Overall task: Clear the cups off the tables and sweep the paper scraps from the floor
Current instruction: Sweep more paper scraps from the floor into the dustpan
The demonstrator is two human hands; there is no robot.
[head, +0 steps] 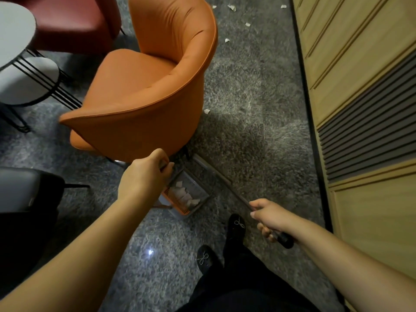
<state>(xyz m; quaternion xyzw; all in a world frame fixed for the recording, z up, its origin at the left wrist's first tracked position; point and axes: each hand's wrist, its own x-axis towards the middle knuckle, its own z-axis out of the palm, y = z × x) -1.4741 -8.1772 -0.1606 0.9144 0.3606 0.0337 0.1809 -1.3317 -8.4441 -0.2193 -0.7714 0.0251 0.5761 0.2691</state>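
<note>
My left hand [145,175] grips the upright handle of a grey and orange dustpan [198,188] that stands on the grey speckled floor just below the orange chair. Several white paper scraps [184,197] lie inside the pan. My right hand [269,218] holds the broom handle [234,192], which slants up and left; the broom head [202,162] rests on the floor beside the pan's far edge. One loose scrap [206,111] lies by the chair's right side. Several more scraps [227,40] are scattered farther up the floor near the wall.
An orange tub chair [144,86] stands right in front of the dustpan. A round grey table [15,32] with black wire legs and a dark red chair [74,21] are at the upper left. A wooden panelled wall [364,97] runs along the right. My feet [236,224] are below the pan.
</note>
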